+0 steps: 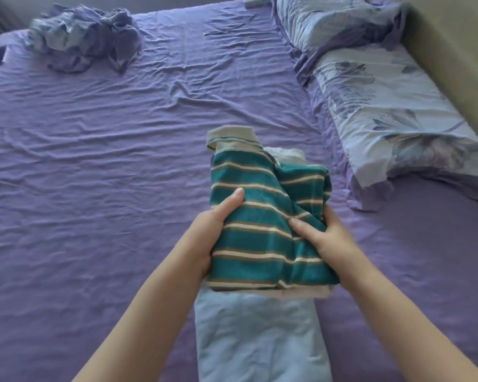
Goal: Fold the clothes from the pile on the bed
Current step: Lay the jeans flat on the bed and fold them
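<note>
both hands grip a folded teal striped shirt with a pale collar, holding it over the near middle of the purple bed sheet. the left hand clasps its left edge, thumb lying on top, fingers tucked beneath. the right hand clasps the right edge the same way. under the shirt lies a folded light blue garment, with a white piece showing beside the collar. a crumpled pile of clothes sits at the far left corner, well apart. two floral pillows lie along the right.
</note>
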`<action>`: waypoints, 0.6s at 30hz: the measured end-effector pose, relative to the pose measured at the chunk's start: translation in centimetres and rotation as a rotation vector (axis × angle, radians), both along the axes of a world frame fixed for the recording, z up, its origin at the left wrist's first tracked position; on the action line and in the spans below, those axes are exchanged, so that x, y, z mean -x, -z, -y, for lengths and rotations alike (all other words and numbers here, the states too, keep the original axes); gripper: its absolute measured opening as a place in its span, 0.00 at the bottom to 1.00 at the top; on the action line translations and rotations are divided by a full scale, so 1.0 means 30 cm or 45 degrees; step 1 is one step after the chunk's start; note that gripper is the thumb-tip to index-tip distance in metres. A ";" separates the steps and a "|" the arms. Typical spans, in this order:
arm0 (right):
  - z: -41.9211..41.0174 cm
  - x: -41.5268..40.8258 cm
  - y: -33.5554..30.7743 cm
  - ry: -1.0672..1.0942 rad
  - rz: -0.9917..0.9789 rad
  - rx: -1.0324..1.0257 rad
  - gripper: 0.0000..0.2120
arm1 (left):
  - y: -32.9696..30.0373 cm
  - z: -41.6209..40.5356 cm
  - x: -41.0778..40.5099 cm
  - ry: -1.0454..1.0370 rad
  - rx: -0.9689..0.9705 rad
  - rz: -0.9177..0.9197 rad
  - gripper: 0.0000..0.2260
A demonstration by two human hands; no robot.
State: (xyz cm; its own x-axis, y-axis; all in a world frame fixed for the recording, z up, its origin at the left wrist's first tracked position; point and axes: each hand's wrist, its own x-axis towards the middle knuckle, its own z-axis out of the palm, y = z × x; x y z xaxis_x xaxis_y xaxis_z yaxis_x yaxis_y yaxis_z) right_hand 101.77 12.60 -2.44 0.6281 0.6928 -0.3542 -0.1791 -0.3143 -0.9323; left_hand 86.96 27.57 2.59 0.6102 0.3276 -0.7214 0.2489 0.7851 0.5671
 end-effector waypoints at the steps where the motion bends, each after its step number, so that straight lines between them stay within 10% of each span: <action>1: 0.037 0.052 0.014 0.006 -0.022 0.024 0.19 | 0.012 0.034 0.051 -0.004 0.022 -0.014 0.24; 15: 0.322 0.414 0.439 -0.068 0.321 0.426 0.19 | 0.526 0.376 0.446 -0.092 -0.091 -0.360 0.27; 18: 0.322 0.384 0.484 -0.143 0.412 0.604 0.39 | 0.568 0.349 0.451 0.112 -0.567 -0.748 0.29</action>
